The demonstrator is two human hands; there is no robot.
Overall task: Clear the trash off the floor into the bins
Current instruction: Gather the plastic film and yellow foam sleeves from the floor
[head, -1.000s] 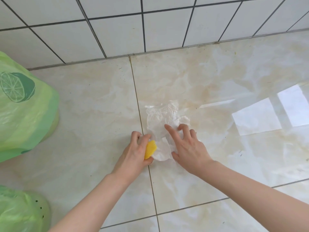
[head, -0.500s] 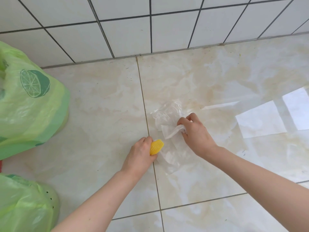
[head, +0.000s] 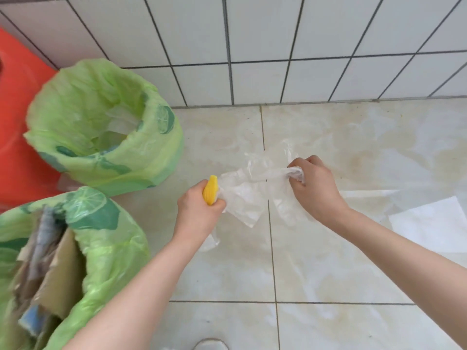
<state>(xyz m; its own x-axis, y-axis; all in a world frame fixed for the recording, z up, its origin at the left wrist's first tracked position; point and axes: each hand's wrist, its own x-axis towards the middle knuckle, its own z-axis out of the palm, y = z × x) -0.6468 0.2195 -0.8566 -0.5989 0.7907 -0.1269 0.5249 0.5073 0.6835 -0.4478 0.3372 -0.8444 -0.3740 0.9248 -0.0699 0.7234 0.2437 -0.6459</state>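
Film: clear crumpled plastic film (head: 249, 193), stretched between both hands above the floor, its lower folds hanging down toward the tiles.
Yellow piece: small ribbed yellow piece (head: 210, 189), upright in the left fist, its tip poking out above the thumb, touching the film's left edge.
Left hand: left hand (head: 199, 210) curled tight round the yellow piece and one end of the film.
Right hand: right hand (head: 314, 189) with fingers curled, bunching the other end of the film.
Far bin: bin (head: 106, 127) lined with a green lime-print bag, standing by the wall, well left of the hands; something pale lies inside.
Near bin: second green-lined bin (head: 101, 248) at lower left, holding cardboard (head: 60, 269) and other scraps.
Floor: glossy beige tiles (head: 328, 261) with dark grout lines.
Wall: white tiles (head: 278, 46).
Left edge: an orange surface (head: 15, 122) behind the bins.
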